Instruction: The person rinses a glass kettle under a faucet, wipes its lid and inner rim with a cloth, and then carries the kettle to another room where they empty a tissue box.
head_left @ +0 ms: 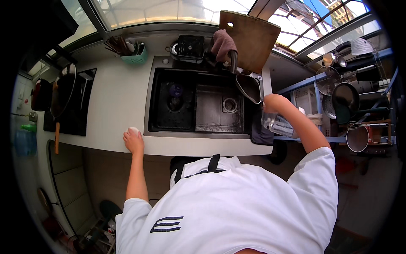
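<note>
My left hand (133,143) is at the front edge of the pale counter (114,97), left of the sink. Its fingers are closed round a small, whitish, rounded thing (133,130), mostly covered by the hand. On the other side, my right hand (274,103) is past the counter's right end, its fingers curled at the top of a clear see-through container (279,125). The container hangs tilted beside the counter, partly behind my forearm. Between my hands is the dark sink (173,116), with a metal drain (229,105) and wet surfaces.
A wire-rimmed strainer basket (249,88) sits at the sink's right corner. Behind are a cutting board (253,40), a pinkish cloth (224,44) and a green utensil holder (134,57). A pan (63,91) stands on the left stove; a blue rack (334,139) with pans is at right.
</note>
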Available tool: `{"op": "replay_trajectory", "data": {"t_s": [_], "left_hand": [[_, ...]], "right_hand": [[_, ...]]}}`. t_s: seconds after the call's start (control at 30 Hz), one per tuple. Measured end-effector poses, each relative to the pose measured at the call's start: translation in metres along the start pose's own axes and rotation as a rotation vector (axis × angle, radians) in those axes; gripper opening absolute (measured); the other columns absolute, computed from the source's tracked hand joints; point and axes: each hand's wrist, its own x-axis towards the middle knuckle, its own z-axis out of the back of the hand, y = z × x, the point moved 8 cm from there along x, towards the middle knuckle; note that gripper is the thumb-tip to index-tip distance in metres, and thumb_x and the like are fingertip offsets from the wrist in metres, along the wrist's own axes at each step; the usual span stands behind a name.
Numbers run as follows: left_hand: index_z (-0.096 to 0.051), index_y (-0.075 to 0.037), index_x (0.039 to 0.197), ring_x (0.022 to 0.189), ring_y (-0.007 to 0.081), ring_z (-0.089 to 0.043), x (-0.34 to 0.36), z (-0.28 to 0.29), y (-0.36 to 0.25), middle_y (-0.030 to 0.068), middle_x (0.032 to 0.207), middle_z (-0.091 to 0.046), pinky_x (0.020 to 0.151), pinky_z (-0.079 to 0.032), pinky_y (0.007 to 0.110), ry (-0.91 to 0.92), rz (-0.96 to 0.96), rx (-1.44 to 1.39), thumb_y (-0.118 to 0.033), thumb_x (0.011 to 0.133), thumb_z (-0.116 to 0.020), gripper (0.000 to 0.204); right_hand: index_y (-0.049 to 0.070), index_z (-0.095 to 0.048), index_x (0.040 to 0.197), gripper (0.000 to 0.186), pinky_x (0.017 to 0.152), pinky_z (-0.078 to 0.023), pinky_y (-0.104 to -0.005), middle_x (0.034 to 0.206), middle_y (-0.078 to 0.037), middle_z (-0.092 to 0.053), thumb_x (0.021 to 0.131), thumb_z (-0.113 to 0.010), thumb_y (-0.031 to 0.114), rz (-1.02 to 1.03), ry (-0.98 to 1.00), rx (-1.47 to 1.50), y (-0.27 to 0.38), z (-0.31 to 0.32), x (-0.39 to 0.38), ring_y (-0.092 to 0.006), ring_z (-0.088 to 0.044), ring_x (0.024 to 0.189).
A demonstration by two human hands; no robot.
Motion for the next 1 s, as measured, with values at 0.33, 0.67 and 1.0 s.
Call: {"op": "replay_trajectory", "data": {"t_s": [0.33, 0.67, 1.0], "left_hand": [[-0.045, -0.004, 0.098, 0.086, 0.0345, -0.06, 0.027, -0.006, 0.058, 0.0153, 0.099, -0.05, 0.068, -0.05, 0.044, -0.144, -0.04, -0.376, -0.015, 0.091, -0.048, 0.013], [-0.053, -0.006, 0.115, 0.103, 0.0202, -0.057, 0.07, 0.059, 0.081, 0.0066, 0.112, -0.058, 0.088, -0.051, 0.036, 0.175, 0.512, -2.255, -0.021, 0.092, -0.05, 0.028], [-0.055, -0.006, 0.113, 0.107, 0.0263, -0.054, 0.041, 0.114, 0.041, 0.0087, 0.115, -0.058, 0.092, -0.045, 0.042, 0.529, 0.577, -2.675, -0.028, 0.092, -0.047, 0.032]], "right_hand": [[0.002, -0.043, 0.091, 0.029, 0.06, -0.045, -0.0332, 0.068, -0.017, -0.056, 0.084, -0.06, 0.025, 0.268, -0.425, 0.932, 0.1, 0.018, -0.026, -0.0278, -0.055, 0.06], [0.004, -0.037, 0.089, 0.027, 0.052, -0.041, -0.0286, 0.063, -0.012, -0.05, 0.086, -0.061, 0.016, 0.777, -0.715, 1.402, 0.354, 0.095, 0.073, -0.0212, -0.05, 0.053], [0.006, -0.039, 0.088, 0.027, 0.048, -0.04, -0.0311, 0.057, -0.01, -0.05, 0.085, -0.063, 0.019, 0.794, -0.712, 1.468, 0.462, 0.103, 0.112, -0.0222, -0.05, 0.048]]}}
